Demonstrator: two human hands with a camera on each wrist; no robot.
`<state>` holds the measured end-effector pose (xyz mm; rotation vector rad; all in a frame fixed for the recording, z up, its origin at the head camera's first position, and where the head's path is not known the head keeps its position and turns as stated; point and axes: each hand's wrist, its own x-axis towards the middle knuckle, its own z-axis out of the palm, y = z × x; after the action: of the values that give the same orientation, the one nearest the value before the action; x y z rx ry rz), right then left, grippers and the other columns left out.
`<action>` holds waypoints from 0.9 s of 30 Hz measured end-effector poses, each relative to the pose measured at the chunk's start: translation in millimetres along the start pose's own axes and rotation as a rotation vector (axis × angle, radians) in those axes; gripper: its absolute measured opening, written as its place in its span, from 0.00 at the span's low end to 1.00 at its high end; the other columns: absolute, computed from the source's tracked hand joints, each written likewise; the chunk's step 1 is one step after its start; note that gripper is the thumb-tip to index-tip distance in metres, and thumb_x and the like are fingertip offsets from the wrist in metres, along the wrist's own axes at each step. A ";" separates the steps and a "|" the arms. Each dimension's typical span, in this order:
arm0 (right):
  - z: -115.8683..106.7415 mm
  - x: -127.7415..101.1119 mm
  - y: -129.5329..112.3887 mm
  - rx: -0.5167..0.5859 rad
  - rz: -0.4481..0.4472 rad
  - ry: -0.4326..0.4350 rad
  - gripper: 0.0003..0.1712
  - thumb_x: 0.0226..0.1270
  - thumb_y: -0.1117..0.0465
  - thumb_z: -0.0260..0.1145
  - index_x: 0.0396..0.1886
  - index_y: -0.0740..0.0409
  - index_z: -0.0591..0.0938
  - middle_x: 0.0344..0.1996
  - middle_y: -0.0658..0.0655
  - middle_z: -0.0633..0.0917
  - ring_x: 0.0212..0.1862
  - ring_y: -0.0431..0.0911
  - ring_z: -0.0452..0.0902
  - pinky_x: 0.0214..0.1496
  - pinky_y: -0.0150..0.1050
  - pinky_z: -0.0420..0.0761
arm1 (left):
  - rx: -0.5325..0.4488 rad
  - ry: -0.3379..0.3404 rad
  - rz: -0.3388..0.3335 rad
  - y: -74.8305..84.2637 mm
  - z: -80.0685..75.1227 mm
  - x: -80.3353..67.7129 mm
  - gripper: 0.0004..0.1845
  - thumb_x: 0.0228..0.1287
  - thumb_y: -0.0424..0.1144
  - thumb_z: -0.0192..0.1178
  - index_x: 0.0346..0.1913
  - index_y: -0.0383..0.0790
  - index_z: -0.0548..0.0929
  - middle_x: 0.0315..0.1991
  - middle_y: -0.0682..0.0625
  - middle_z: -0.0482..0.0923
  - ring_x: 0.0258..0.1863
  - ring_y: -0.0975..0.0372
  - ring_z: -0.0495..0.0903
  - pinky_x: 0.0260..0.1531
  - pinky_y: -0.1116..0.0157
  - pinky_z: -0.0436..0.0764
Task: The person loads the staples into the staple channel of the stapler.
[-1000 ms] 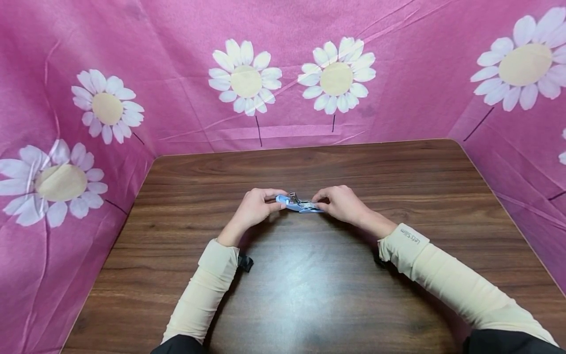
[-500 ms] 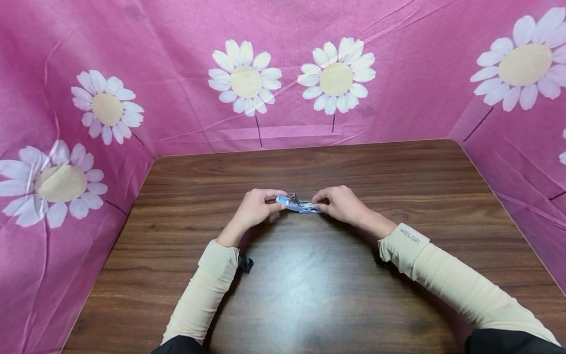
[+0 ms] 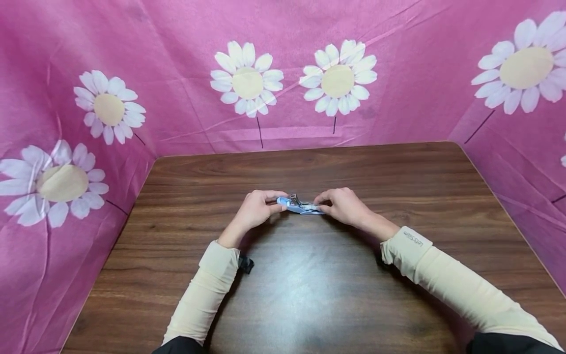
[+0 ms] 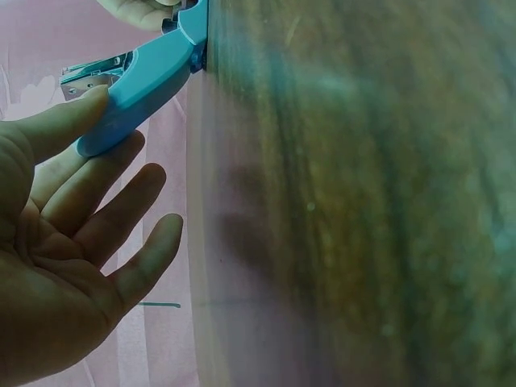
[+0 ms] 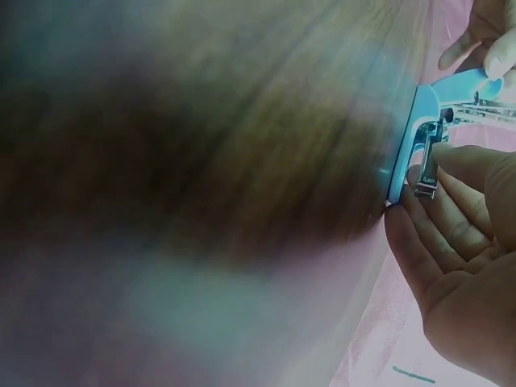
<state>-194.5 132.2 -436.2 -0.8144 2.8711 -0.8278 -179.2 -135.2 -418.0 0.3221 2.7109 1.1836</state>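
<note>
A light blue stapler [image 3: 296, 208] lies swung apart over the middle of the table, its metal inner parts exposed. My left hand [image 3: 255, 210] pinches the end of its raised cover between thumb and fingers. In the left wrist view the blue cover [image 4: 149, 85] slants up from the tabletop, and the lower fingers spread loosely below it. My right hand [image 3: 346, 205] holds the other end. The right wrist view shows that thumb against the metal staple rail [image 5: 429, 165], with fingers behind the blue base [image 5: 401, 161], which stands at the tabletop.
The brown wood-grain table [image 3: 283, 295] spreads out around both hands. Behind it and on both sides hangs a pink cloth [image 3: 177, 64] with large white daisies. A dark wrist device [image 3: 245, 264] shows at the left cuff.
The head view has shifted very slightly. Both hands keep their hold on the spread stapler in the same place.
</note>
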 end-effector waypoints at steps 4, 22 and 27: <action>-1.8 -5.4 3.6 0.005 0.002 0.011 0.07 0.65 0.59 0.72 0.42 0.51 0.91 0.41 0.52 0.92 0.46 0.48 0.87 0.51 0.50 0.82 | -0.001 -0.005 -0.002 0.3 0.4 -1.2 0.13 0.62 0.46 0.72 0.51 0.56 0.90 0.43 0.58 0.90 0.32 0.64 0.77 0.40 0.67 0.75; -10.4 -15.8 15.6 0.006 0.018 0.045 0.08 0.63 0.58 0.74 0.41 0.49 0.91 0.39 0.52 0.92 0.40 0.45 0.85 0.47 0.50 0.82 | 0.000 0.004 0.001 1.3 0.8 -1.2 0.14 0.61 0.45 0.73 0.50 0.56 0.90 0.45 0.58 0.90 0.39 0.65 0.78 0.48 0.63 0.77; -11.0 -15.4 16.5 0.006 0.015 0.043 0.08 0.62 0.58 0.75 0.41 0.49 0.91 0.38 0.51 0.92 0.37 0.44 0.83 0.45 0.50 0.81 | -0.004 -0.001 -0.005 0.8 0.5 -1.1 0.15 0.61 0.46 0.73 0.52 0.55 0.90 0.46 0.58 0.90 0.40 0.65 0.79 0.49 0.63 0.78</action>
<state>-191.1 157.1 -436.7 -0.7833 2.9065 -0.8627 -178.0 -134.6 -417.7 0.3145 2.7063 1.1870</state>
